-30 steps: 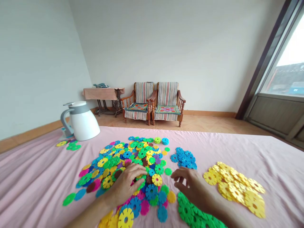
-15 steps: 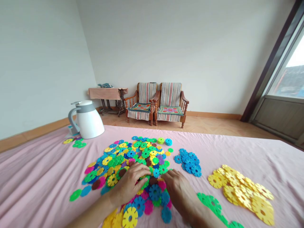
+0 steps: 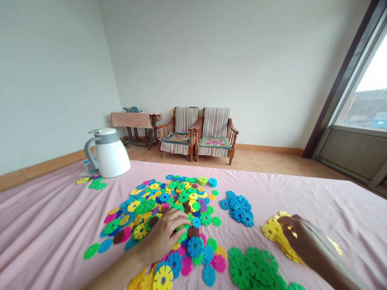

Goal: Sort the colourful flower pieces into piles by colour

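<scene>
Discs (image 3: 195, 243), left hand (image 3: 165, 233) half open atop, right hand (image 3: 306, 235) perhaps pinching yellow ones (image 3: 270, 231)

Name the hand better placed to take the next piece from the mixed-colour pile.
Left, most likely: the left hand is at the mixed-colour pile, while the right hand is off at the yellow pile.

pink cloth (image 3: 302, 193), white and grey jug (image 3: 113, 159), striped chair covers (image 3: 215, 123), blue discs (image 3: 240, 209)
</scene>
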Motion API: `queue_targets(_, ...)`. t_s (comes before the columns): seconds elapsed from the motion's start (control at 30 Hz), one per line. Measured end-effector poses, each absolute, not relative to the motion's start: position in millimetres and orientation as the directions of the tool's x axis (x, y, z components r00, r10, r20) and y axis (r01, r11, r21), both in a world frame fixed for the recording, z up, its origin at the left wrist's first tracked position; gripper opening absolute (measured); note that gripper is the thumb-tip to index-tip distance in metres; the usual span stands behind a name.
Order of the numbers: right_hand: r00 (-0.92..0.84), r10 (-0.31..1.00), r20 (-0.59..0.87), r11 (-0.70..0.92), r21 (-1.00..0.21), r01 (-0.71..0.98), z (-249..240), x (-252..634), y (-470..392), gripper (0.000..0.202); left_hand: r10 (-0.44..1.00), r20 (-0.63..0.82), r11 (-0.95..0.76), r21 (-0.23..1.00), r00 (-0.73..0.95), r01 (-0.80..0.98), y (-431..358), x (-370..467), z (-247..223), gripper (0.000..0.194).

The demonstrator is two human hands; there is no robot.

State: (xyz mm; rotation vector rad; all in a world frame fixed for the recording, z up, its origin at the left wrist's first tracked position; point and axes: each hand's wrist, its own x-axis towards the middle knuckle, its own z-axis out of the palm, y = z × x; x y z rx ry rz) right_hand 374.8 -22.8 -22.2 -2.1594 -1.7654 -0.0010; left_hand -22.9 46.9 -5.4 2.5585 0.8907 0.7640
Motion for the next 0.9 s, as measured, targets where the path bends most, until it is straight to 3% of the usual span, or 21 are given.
queue_targets(0.27,-0.086,0.945,0.316,0.208,-0.376,0.903,1,260,1,0.031,0.642,0.455,-0.766,0.356,0.617,0.535,46,-25,-4,0.019)
queue_targets(0.37,-0.209,0.935,0.287,0.303,-0.341,0.890,7,221,19,0.029,0.665,0.511,-0.737,0.333,0.545,0.588,48,-27,-8,0.018)
queue_targets(0.53,-0.298,0.929,0.220,0.353,-0.280,0.893,9,182,61,0.027,0.682,0.536,-0.709,0.318,0.497,0.630,51,-28,-10,0.018)
queue_targets(0.7,-0.261,0.945,0.197,0.309,-0.272,0.911,2,162,98,0.029,0.689,0.518,-0.705,0.322,0.506,0.632,48,-28,-9,0.017)
queue_targets(0.9,-0.348,0.922,0.168,0.383,-0.283,0.879,3,162,91,0.030,0.696,0.524,-0.697,0.330,0.491,0.636,49,-27,-11,0.018)
